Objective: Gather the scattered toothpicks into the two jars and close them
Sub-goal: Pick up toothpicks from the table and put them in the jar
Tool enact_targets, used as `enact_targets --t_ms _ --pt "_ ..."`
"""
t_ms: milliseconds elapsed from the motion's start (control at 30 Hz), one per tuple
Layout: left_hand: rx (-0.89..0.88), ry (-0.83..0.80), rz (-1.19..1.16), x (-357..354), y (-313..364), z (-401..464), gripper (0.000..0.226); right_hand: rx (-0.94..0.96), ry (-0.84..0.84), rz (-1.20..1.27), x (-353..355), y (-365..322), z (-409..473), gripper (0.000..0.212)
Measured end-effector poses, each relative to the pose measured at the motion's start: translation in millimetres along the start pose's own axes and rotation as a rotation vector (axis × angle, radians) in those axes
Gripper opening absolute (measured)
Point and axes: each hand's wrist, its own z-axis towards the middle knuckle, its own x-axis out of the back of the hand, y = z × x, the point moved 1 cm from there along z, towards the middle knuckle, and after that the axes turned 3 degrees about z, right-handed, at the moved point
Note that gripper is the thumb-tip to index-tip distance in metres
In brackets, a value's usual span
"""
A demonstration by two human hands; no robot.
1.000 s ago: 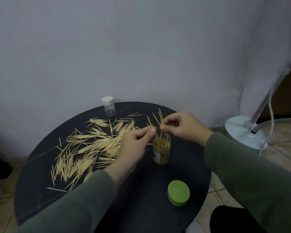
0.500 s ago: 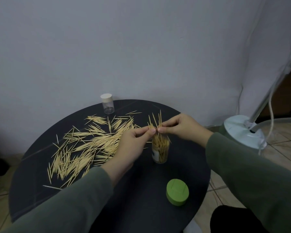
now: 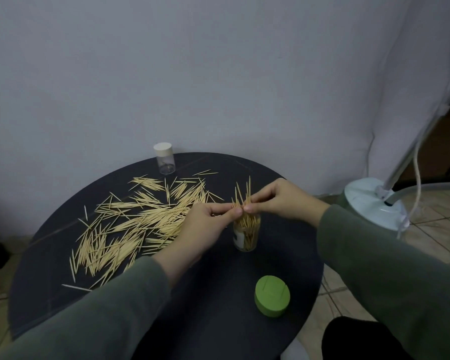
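An open clear jar (image 3: 246, 236) stands near the middle of the round black table (image 3: 218, 320), partly filled with toothpicks. A bundle of toothpicks (image 3: 243, 197) sticks up out of its mouth, fanned at the top. My left hand (image 3: 205, 229) and my right hand (image 3: 281, 201) pinch this bundle from either side just above the jar. Many loose toothpicks (image 3: 130, 224) lie scattered on the left half of the table. A second small clear jar (image 3: 164, 162) with a white cap stands at the table's far edge. The green lid (image 3: 272, 296) lies near the front.
A white fan base (image 3: 372, 203) with a pole and cable stands on the tiled floor to the right of the table. A grey wall rises close behind the table.
Both hands have drawn closer together around the bundle and lowered it a little into the jar. The view has shifted slightly.
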Motion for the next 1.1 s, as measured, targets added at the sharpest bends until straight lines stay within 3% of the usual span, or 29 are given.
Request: enact_targets --t_ms 167,400,633,833,1000,1100 --pt "-0.067 -0.036 0.123 2.6 4.3 2.1 0.022 -0.005 -0.08 -0.031 4.7 -0.1 -3.4 0.007" --pt "-0.303 0.065 0.465 4.9 9.5 -2.8 0.032 -0.012 -0.13 -0.134 11.9 2.6 -7.5 0.032" --pt "-0.413 -0.027 0.669 0.9 7.3 -9.3 0.049 0.033 -0.115 -0.227 12.2 3.5 -6.8 0.046" --pt "-0.502 -0.068 0.782 -0.4 9.5 -13.1 0.054 -0.045 -0.236 -0.397 11.0 4.7 -6.4 0.081" --pt "-0.558 -0.151 0.925 0.5 13.3 -14.8 0.058 -0.033 -0.219 -0.375 4.8 4.8 -2.9 0.034" --pt "-0.519 -0.133 0.988 6.2 11.8 -8.5 0.055 -0.038 -0.187 -0.392 1.8 4.6 0.6 0.044"
